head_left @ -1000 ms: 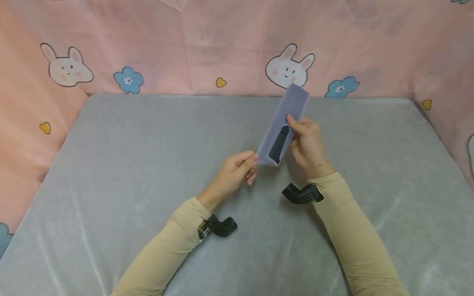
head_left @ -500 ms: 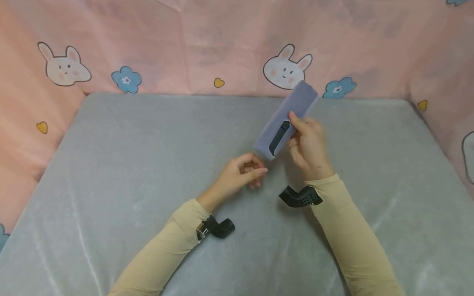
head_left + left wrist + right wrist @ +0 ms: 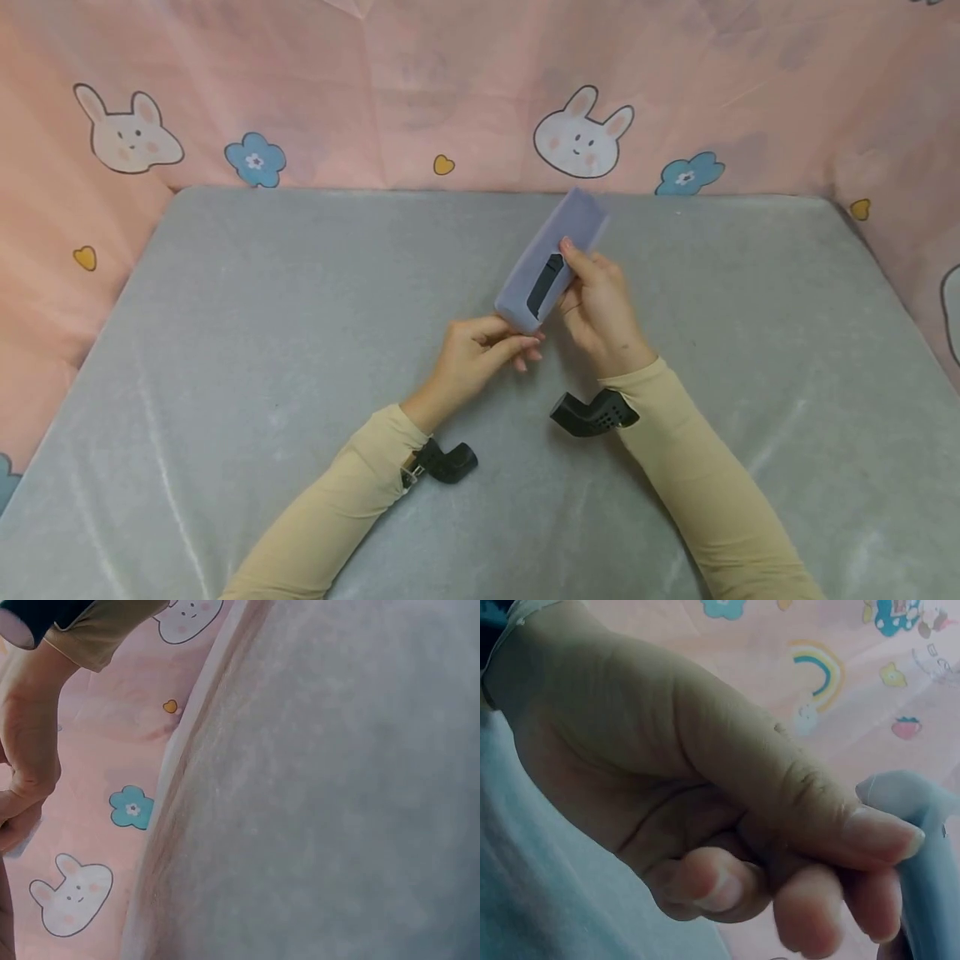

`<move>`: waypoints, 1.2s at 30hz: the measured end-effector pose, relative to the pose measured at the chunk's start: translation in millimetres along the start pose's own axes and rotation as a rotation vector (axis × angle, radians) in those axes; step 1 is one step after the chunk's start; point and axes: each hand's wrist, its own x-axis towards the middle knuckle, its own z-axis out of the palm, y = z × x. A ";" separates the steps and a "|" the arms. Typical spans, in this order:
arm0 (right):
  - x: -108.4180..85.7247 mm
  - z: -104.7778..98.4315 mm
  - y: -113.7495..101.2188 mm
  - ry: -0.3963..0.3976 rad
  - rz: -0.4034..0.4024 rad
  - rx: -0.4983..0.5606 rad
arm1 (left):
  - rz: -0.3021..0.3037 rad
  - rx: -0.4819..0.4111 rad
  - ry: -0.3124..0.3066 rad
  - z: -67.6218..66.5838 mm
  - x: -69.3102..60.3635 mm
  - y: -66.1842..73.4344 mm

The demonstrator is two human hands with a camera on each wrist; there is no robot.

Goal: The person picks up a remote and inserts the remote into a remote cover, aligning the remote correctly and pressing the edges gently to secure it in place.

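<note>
A long, slim lavender case (image 3: 517, 287) with slightly see-through edges is held aslant above the table; its exact kind is unclear. On its front is a long dark patch (image 3: 546, 286), perhaps something inside or a cutout. My right hand (image 3: 603, 312) grips the case's right side, thumb on the front and fingers behind. The left hand (image 3: 480, 354) is at the lower end, index finger passing behind and thumb at the bottom edge, seeming to pinch it. In the right wrist view, the right thumb (image 3: 877, 836) presses against the case (image 3: 930, 892), only partly visible there.
A grey cloth-covered table (image 3: 300, 317) spreads beneath both arms. Behind and beside it hangs a pink curtain (image 3: 450, 83) printed with rabbits, flowers and hearts. Each wrist carries a black camera mount (image 3: 592, 414).
The left hand has let go of the case's lower corner, then come back against the lower end. The right hand swung the case up and right, then brought it back down left.
</note>
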 end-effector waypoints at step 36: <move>-7.3 8.1 10.6 0.120 -0.533 0.046 | -0.077 -0.153 0.086 27.1 -9.6 9.0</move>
